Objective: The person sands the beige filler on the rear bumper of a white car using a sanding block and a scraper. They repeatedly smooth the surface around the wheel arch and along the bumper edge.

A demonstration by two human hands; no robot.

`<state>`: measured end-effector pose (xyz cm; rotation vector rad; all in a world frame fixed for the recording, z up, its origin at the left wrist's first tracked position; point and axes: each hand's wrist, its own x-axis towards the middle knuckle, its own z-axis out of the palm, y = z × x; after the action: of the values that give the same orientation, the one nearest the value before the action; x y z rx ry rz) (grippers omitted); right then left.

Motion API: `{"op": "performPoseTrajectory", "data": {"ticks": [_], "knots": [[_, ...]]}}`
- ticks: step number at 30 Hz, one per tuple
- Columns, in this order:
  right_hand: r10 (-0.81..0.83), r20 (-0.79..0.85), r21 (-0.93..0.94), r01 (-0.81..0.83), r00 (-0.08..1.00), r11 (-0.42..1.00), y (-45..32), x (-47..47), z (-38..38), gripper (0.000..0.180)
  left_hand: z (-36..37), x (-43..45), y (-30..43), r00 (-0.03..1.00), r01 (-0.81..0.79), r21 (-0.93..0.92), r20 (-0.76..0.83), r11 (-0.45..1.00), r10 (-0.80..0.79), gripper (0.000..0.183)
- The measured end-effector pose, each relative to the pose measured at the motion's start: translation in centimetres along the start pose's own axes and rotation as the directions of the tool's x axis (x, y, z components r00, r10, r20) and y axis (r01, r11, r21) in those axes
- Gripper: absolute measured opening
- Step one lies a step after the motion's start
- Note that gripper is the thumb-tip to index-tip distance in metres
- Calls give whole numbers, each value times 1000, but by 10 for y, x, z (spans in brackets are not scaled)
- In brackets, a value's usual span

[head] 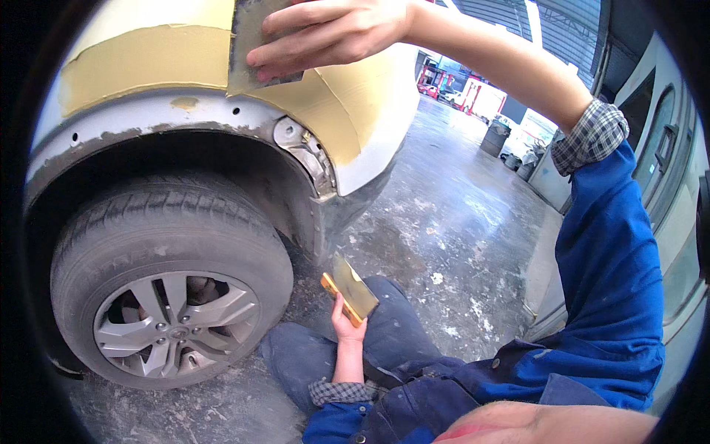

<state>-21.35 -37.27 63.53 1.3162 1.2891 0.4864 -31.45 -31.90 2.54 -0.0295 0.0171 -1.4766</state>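
At the top of the head view, my right hand [338,33] presses a flat, thin spreader blade [244,61] against the car's rear quarter panel. Yellowish body filler [150,55] lies in a broad band over the wheel arch and runs down behind it, under and beside the blade. Low in the middle, over my knees, my left hand [348,322] grips a yellow-handled spreader [358,294] with some filler on its wide blade. A small filler smear [184,103] sits on the bare arch lip.
A tyre on an alloy wheel [177,333] stands close at the left below the arch. Exposed metal brackets [305,150] show at the arch's rear edge. Another vehicle [665,166] stands at the right. Farther back on the stained concrete floor [449,222] are a bin [495,139] and red lifts.
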Motion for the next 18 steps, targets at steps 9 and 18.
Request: {"op": "performPoseTrajectory", "data": {"ticks": [9,18], "knots": [[7,93,-32,-4,996,999,-32,-28,-24,27,0,-1,-2,1000,-15,12,5,1000,14,40],[-6,282,-7,8,960,1000,-61,-33,-55,29,2,-1,-4,1000,-5,26,-18,1000,5,40]]}}
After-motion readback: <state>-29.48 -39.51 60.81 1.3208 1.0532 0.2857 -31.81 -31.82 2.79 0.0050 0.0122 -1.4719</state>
